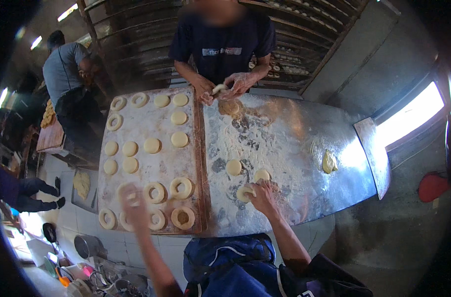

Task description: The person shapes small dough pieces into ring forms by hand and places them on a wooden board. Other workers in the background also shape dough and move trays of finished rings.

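Observation:
My left hand (pixel 134 200) is blurred by motion above the front left of a floured wooden board (pixel 156 119). Beneath it, a dough ring (pixel 127 192) is partly hidden, and whether those fingers hold anything cannot be seen. Over the floury metal tabletop (pixel 290 148), my right hand (pixel 265 194) grips a dough ring (pixel 244 193) at its right side. Right behind that hand lies a round dough disc (pixel 261 175), and another dough disc (pixel 234 167) sits a little farther left. Several finished rings, such as one dough ring (pixel 181 188), lie along the board's near edge.
Across the table a co-worker (pixel 223 49) shapes a piece of dough (pixel 219 89) with both hands. A dough lump (pixel 329 162) rests on the metal at the right. Racks of trays (pixel 304 29) stand behind. Another person (pixel 72 74) is at the far left; pots (pixel 86 246) stand below.

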